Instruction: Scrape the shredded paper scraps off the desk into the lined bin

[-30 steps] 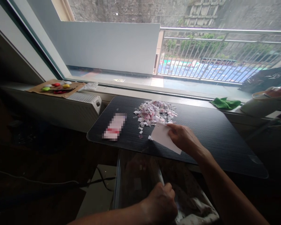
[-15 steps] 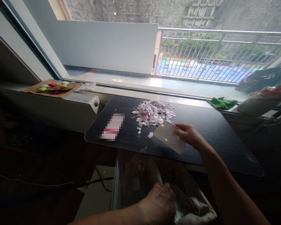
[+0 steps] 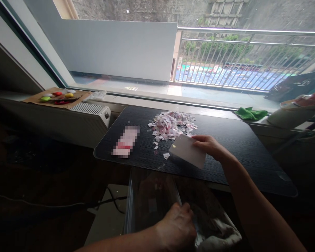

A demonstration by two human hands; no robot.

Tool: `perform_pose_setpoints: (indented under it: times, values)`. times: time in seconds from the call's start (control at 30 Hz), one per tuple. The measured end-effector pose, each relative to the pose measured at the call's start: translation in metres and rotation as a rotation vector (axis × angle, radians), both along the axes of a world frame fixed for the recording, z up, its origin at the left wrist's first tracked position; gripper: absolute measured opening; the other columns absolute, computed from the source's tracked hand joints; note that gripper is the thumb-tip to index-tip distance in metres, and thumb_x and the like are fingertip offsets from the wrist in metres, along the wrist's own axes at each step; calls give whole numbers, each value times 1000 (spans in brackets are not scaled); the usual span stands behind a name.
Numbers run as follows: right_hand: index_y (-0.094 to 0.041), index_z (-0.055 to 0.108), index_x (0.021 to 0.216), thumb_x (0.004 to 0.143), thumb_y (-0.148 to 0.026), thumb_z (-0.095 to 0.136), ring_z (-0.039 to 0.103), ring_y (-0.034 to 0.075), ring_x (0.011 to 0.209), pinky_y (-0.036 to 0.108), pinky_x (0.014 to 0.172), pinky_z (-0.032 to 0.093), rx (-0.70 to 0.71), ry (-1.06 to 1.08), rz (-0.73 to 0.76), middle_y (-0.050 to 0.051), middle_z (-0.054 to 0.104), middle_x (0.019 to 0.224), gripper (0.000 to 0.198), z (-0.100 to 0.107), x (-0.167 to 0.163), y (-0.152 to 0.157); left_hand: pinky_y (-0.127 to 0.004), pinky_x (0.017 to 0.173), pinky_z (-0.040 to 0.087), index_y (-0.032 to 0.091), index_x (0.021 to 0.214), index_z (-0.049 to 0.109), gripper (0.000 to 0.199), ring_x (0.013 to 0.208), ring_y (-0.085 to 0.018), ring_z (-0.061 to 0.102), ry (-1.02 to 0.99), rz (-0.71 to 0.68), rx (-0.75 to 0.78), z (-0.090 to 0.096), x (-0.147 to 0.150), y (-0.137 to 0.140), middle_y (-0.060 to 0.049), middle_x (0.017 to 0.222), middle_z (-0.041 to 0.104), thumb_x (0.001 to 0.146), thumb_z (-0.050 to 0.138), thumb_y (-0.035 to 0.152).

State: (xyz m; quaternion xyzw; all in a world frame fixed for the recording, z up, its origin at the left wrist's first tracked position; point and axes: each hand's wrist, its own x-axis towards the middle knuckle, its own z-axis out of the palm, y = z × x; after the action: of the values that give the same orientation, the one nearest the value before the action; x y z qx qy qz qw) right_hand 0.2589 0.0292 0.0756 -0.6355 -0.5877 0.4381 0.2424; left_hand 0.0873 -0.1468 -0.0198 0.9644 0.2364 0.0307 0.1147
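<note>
White card was what the right hand held, its thumb and fingers pinching the edge farther from the person. From those fingertips the card reached leftward and back toward the person, its long axis slanting from the near side of the scrap pile down to the right. Whether its far corner (the one with a small hole) touched the pile could not be told. One loose scrap lay just beside the card's left corner, on the pile's near side. The right hand was the nearer of the two to the pile; the left hand sat well apart on its near side, lower, fingers seemingly curled around an edge of the clear bin, their tips hidden. Left of the pile, on the dark tabletop, lay a pink and red strip.
</note>
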Motion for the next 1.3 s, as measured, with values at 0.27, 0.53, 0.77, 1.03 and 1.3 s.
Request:
perform_pose_setpoints:
  times: [0.27, 0.53, 0.77, 1.03, 1.3]
  values:
    - [-17, 76, 101, 71, -17, 51, 61, 16, 61, 22, 54, 43, 177, -442, 113, 2, 72, 72, 39, 22, -3, -13, -33, 65, 43, 12, 67, 63, 18, 84, -23, 56, 82, 6, -41, 4, 5, 2, -8, 73, 59, 85, 63, 17]
    - [-20, 72, 113, 79, -21, 48, 65, 18, 70, 25, 66, 47, 355, -496, 161, 6, 75, 89, 42, 21, -24, -22, -32, 59, 38, 13, 65, 62, 19, 79, -23, 53, 103, 8, -67, 6, 8, 3, -8, 72, 57, 83, 63, 16]
    - [-20, 70, 115, 79, -22, 49, 66, 19, 75, 25, 64, 47, 381, -425, 99, 7, 75, 92, 42, 13, -36, -12, -29, 58, 38, 14, 67, 66, 18, 77, -21, 53, 112, -21, -76, 9, 11, 3, -8, 71, 58, 84, 62, 19]
    - [-16, 74, 106, 73, -17, 51, 65, 18, 72, 22, 60, 48, 226, -228, 208, 5, 74, 87, 39, -6, -57, -5, -36, 73, 40, 16, 75, 69, 15, 89, -24, 53, 1, -29, 90, -10, 8, -9, -10, 92, 65, 85, 62, 24]
    - [-13, 74, 103, 71, -14, 50, 64, 18, 70, 22, 57, 47, 146, -204, 233, 5, 74, 85, 39, -5, -58, -8, -39, 74, 41, 16, 77, 70, 12, 89, -26, 52, 25, -55, 64, -10, 12, -9, -11, 94, 64, 83, 64, 24]
